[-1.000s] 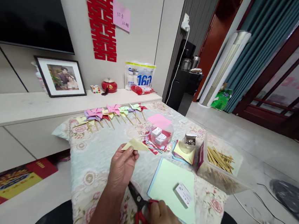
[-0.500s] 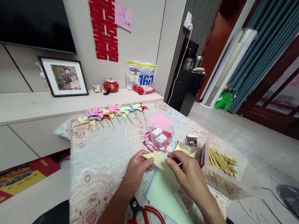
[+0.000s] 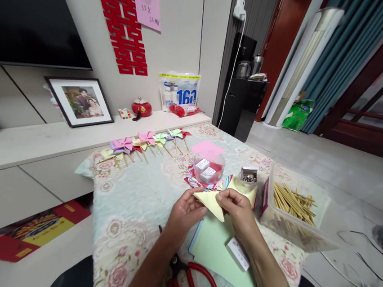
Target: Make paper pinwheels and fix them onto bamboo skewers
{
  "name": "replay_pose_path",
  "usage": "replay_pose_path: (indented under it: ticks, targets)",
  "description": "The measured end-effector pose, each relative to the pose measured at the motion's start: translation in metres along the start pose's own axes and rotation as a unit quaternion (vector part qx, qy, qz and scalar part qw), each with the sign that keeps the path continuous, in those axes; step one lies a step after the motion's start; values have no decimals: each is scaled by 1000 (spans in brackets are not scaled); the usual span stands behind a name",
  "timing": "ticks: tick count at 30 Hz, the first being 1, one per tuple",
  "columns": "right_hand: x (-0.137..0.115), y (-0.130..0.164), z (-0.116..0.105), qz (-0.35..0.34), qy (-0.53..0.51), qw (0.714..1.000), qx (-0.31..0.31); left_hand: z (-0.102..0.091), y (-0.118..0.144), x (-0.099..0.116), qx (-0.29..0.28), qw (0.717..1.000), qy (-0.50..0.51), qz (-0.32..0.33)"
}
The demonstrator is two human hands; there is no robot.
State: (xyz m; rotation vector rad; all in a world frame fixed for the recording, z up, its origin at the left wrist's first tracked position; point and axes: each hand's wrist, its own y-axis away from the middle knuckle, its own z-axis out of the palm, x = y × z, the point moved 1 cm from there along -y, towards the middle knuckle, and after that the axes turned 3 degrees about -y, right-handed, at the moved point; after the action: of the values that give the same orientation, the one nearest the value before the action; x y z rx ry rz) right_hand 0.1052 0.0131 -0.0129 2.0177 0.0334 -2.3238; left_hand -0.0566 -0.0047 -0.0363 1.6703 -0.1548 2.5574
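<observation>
My left hand (image 3: 185, 213) and my right hand (image 3: 239, 213) both pinch a folded pale yellow paper triangle (image 3: 212, 202) above the flowered tablecloth (image 3: 131, 201). The left fingers hold its left corner, the right fingers its upper right edge. Red-handled scissors (image 3: 191, 281) lie on the cloth below my forearms, untouched. A stack of light green paper sheets (image 3: 215, 249) lies under the hands, with a small white box (image 3: 238, 253) on it.
A row of paper pinwheels on sticks (image 3: 144, 142) lies at the table's far side. A round clear tub (image 3: 207, 167), a jar of pins (image 3: 248, 179), coloured paper squares (image 3: 204, 184) and a clear box of wooden sticks (image 3: 293, 207) stand to the right.
My right hand let go of the scissors, which now lie on the cloth, and came up to grip the yellow paper together with my left hand.
</observation>
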Motion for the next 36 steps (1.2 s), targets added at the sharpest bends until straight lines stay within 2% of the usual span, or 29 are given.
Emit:
replay_pose_path:
  ticks: [3, 5, 11, 19, 24, 30, 36]
  targets:
    - [0, 2, 2, 42, -67, 997, 0, 2, 4, 3, -33, 999, 30, 1]
    - [0, 4, 4, 54, -88, 995, -4, 3, 5, 5, -33, 999, 42, 3]
    - [3, 8, 7, 70, -95, 993, -30, 4, 5, 6, -26, 998, 59, 14]
    - [4, 8, 7, 75, -101, 992, -27, 6, 5, 8, -23, 998, 61, -2]
    - [5, 9, 5, 75, -108, 991, -30, 7, 6, 10, -7, 998, 64, -7]
    - [9, 9, 6, 44, -98, 992, -63, 10, 6, 11, 23, 997, 59, -31]
    - [9, 10, 5, 26, -68, 994, -81, 8, 3, 7, 62, 998, 5, -28]
